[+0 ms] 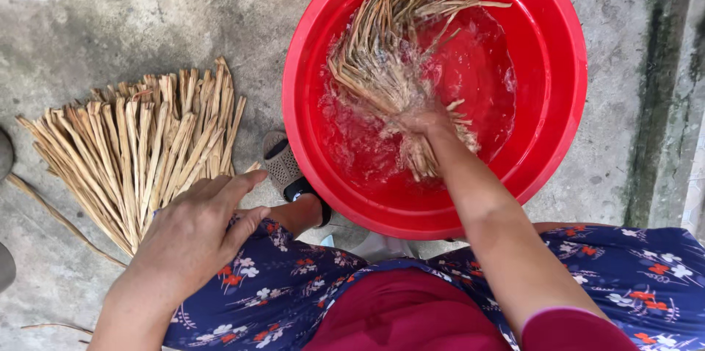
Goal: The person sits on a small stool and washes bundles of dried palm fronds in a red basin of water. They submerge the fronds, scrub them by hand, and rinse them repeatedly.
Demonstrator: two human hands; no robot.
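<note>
My right hand (420, 122) is in the water of a big red plastic basin (558, 50) and grips a bundle of pale dried straw stalks (389, 42). The stalks fan out over the basin's far rim, and water splashes around my fingers. My left hand (197, 232) hovers with fingers loosely apart and holds nothing. It is just right of a second bunch of flat dried stalks (139, 145) that lies fanned out on the concrete floor (110, 13).
My knees in blue flowered cloth (294, 292) fill the bottom of the view. A foot in a grey sandal (288, 175) rests against the basin's near left side. A single loose stalk (51, 211) lies on the floor at left. A dark damp strip (653, 101) runs along the right.
</note>
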